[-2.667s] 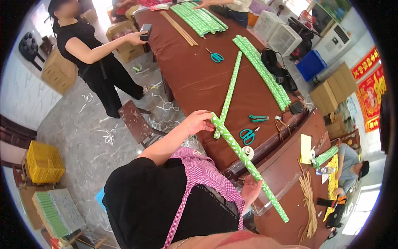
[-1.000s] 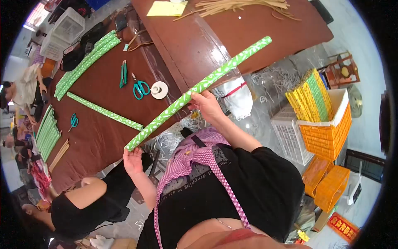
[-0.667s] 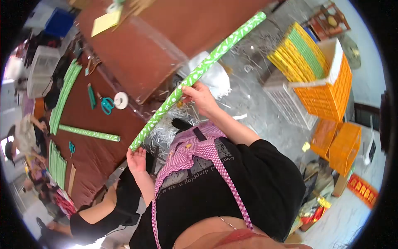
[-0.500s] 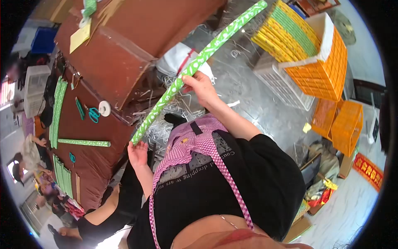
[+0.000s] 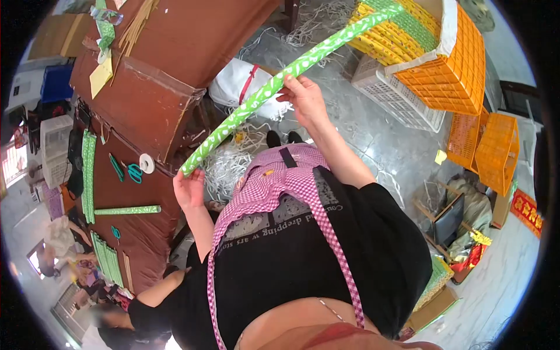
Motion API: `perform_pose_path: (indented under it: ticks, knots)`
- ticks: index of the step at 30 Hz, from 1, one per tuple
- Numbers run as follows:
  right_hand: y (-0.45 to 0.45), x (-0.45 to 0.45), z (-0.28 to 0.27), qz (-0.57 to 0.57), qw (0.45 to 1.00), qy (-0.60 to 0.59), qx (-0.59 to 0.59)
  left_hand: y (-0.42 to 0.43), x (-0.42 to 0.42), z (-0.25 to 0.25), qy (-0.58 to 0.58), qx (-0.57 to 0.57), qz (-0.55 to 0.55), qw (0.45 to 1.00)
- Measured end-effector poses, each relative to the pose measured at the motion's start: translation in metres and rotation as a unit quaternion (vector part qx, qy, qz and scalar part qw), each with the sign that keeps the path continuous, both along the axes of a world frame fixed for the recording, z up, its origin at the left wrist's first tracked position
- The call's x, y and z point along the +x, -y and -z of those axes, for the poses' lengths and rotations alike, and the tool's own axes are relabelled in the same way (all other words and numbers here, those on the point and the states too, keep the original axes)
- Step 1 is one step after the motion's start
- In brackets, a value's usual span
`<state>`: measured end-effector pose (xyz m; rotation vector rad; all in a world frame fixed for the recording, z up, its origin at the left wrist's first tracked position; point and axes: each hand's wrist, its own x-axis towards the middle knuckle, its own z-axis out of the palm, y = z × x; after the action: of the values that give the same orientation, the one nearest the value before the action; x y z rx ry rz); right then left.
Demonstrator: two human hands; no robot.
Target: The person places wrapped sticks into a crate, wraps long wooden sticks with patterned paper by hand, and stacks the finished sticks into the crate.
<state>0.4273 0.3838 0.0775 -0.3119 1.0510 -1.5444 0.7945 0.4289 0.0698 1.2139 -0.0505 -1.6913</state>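
Note:
A long green roll [image 5: 251,104] with a white leaf-like pattern slants up to the right in front of me. My right hand [image 5: 308,104] pinches it near the middle, thumb against its underside. At the lower end my left hand [image 5: 190,189] has its thumb and fingertips around the tip of the roll. The far end reaches over a stack of yellow and green patterned rolls [image 5: 402,35] in an orange crate [image 5: 446,79].
To the left, a brown-covered table [image 5: 131,189] holds more green rolls [image 5: 88,175], scissors [image 5: 135,172] and a white tape roll [image 5: 146,163]. White strips [image 5: 224,172] litter the floor. A white crate [image 5: 399,96] supports the orange one. Another person's arm [image 5: 157,290] is at lower left.
The roll has shifted up and right, its far end now over the stacked rolls. Both hands have risen in view with it, and my left fingers have closed in around its lower end.

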Motion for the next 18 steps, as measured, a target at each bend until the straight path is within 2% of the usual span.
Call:
perform_pose_path:
  ticks: [2, 6, 13, 18]
  knots:
    - [0.0, 0.002, -0.003, -0.007, 1.0, -0.005, -0.005, 0.026, 0.0, 0.007, -0.004, -0.064, 0.01, 0.998]
    - [0.009, 0.003, -0.014, -0.021, 0.999, 0.029, -0.008, 0.058, -0.002, 0.009, -0.024, -0.099, -0.029, 0.994]
    - [0.026, -0.025, -0.018, -0.032, 0.997, 0.056, -0.041, 0.09, -0.024, 0.006, -0.024, -0.113, -0.019, 0.993]
    - [0.045, -0.075, -0.015, -0.055, 0.992, 0.107, -0.036, 0.115, -0.074, 0.0, -0.016, -0.149, -0.023, 0.988]
